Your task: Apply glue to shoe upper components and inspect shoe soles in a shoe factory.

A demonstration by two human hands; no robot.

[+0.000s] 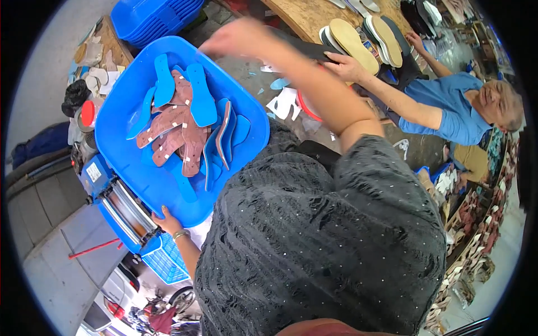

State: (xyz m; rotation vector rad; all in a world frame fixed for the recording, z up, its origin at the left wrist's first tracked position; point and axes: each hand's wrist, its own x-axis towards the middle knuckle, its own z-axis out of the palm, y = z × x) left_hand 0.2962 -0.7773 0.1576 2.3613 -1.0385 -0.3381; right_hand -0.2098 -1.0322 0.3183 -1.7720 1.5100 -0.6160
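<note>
A large blue plastic basin is tilted in front of me. Inside lies a loose pile of blue insole-shaped pieces and reddish-brown ones with small pale marks. My left hand grips the basin's near rim, thumb on top and the other fingers partly hidden beneath. Reaching across, my right hand is at the basin's far right edge. Motion smears its fingers, so whether it touches the rim does not show.
Stacked blue basins stand at far left. A machine with metal rollers sits by the basin, above a blue crate. Opposite, a person in a blue shirt works at a wooden table bearing soles. Scraps litter the floor.
</note>
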